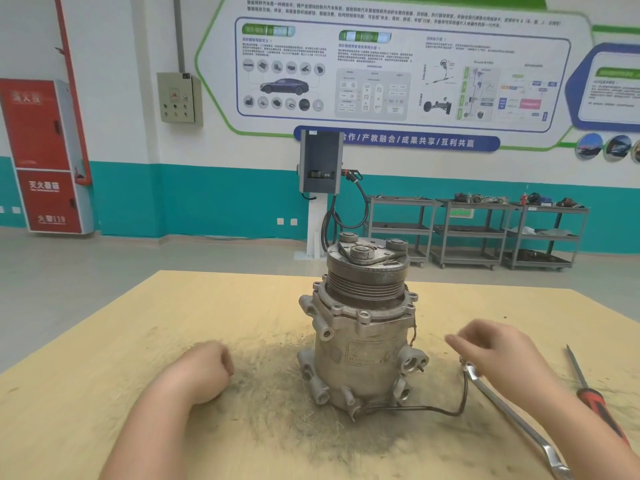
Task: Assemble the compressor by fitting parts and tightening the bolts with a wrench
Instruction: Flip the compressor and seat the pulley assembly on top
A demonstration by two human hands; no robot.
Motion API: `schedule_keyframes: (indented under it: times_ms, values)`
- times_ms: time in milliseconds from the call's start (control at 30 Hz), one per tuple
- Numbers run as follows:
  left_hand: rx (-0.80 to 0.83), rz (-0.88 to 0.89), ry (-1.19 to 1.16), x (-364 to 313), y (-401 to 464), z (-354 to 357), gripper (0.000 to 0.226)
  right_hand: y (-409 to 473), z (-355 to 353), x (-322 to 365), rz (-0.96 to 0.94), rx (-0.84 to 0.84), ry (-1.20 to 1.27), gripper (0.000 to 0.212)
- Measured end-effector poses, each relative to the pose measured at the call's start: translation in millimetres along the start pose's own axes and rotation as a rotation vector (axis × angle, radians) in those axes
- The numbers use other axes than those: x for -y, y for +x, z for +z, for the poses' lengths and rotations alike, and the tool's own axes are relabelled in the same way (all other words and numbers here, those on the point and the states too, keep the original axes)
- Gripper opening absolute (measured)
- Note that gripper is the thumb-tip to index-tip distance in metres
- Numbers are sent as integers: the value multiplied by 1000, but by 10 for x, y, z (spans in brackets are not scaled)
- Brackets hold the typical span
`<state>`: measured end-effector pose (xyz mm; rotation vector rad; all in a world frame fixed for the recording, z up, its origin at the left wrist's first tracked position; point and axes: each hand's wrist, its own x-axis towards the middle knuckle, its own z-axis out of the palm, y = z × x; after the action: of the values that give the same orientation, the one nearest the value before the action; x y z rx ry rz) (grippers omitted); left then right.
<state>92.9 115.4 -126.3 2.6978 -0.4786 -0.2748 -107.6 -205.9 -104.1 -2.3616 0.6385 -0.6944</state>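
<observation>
Compressor: grimy grey cast-metal compressor (363, 327) stands upright, pulley end up, mid-way across the pale wooden tabletop (104, 358), between the hands.
Left hand: left hand (204, 370) clenched in a fist, gripping nothing, beside the compressor.
Right hand: right hand (495, 351) blurred, fingers seemingly relaxed, above the wrench head.
Wrench: long silver steel wrench (512, 415) lying flat at the right.
Screwdriver: red-handled screwdriver (588, 393) further right.

Dull grey cast-metal compressor (363, 327), grimy; pale yellow wooden worktop (104, 358), dark smudged patch; silver steel wrench (512, 414); red-and-black-handled screwdriver (588, 393).
</observation>
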Motion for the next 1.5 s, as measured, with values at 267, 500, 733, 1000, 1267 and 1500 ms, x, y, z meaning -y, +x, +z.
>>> schedule_keyframes:
  times_ms: [267, 500, 733, 1000, 1267, 1500]
  values:
    - [9, -58, 74, 48, 52, 47, 20, 76, -87, -488, 374, 238, -371, 41]
    - [-6, -90, 74, 61, 53, 64, 25, 43, -47, -528, 425, 277, -419, 33]
    - [-273, 56, -161, -76, -30, 13, 22, -130, 42, -56, -40, -331, 159, 24]
    - [251, 643, -1414, -847, -618, -113, 25, -662, 418, 1148, -444, 151, 606, 19]
    - [320, 671, -1569, -881, -619, -61, 25, -545, 420, 1261, -400, 138, 833, 27]
    - [-549, -95, -505, -250, -106, 11, 10, -303, 350, 1053, -281, -271, 616, 23]
